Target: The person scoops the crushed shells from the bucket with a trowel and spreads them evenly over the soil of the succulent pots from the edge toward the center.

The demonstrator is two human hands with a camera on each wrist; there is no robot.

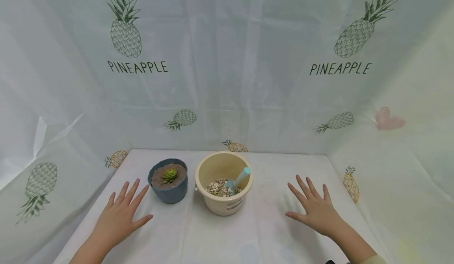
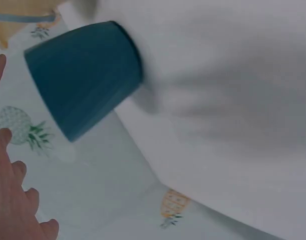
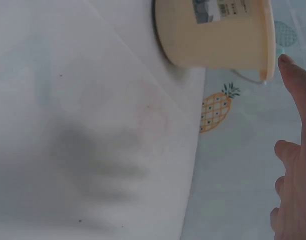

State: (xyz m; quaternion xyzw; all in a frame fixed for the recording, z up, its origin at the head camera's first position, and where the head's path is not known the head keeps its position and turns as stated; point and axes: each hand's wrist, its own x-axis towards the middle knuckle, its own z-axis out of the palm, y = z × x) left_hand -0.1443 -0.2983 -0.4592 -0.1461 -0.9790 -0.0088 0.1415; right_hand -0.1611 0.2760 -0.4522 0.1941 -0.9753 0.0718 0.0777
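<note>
My left hand (image 1: 118,216) hovers over the table's left side, fingers spread, with nothing in it. Just beyond its fingertips stands a blue-grey plant pot (image 1: 172,195) with brown soil and a small green succulent (image 1: 170,175). On the right, my right hand (image 1: 317,210) is likewise spread and holds nothing. Between the hands, nearer the pot, sits a cream bucket (image 1: 224,207) part filled with small pebbles (image 1: 218,188). A light blue trowel (image 1: 243,175) leans in it, blade in the pebbles. The pot (image 2: 85,77) and bucket (image 3: 218,37) also show in the wrist views.
A white cloth covers the table (image 1: 220,240). Pale curtains (image 1: 227,67) printed with pineapples hang behind and on both sides, close to the table edges. The bucket has a thin handle (image 3: 248,76) hanging at its side.
</note>
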